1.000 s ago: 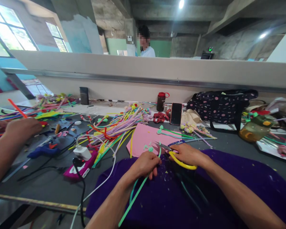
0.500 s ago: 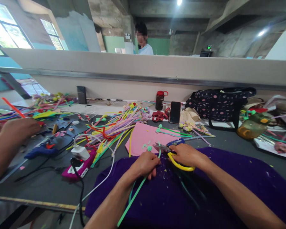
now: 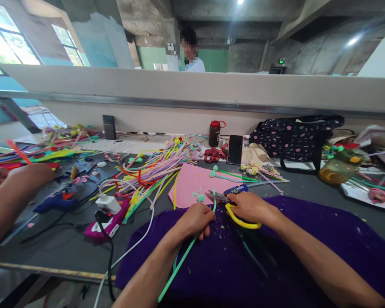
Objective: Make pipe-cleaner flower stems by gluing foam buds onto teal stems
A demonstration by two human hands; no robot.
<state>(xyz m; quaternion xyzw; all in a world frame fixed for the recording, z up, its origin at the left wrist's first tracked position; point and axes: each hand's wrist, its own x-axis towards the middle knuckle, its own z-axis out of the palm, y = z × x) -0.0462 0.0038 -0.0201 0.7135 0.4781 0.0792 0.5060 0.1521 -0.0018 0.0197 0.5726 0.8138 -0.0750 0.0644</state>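
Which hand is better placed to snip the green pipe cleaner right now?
Right. The right hand already grips the yellow-handled scissors, blades pointing at the green pipe cleaner that the left hand holds.

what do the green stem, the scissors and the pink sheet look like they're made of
Green stem in the left hand: seemingly fuzzy pipe cleaner; thin, matte, bending.
Scissors in the right hand: shiny metal blades, glossy yellow plastic-looking handle.
Pink sheet: flat, matte; paper or craft foam.

A single head-worn camera looks forward and down from just above the person's lap, close over the near edge of the worktop (image 3: 67, 252), facing the low partition wall (image 3: 192, 92) across it.
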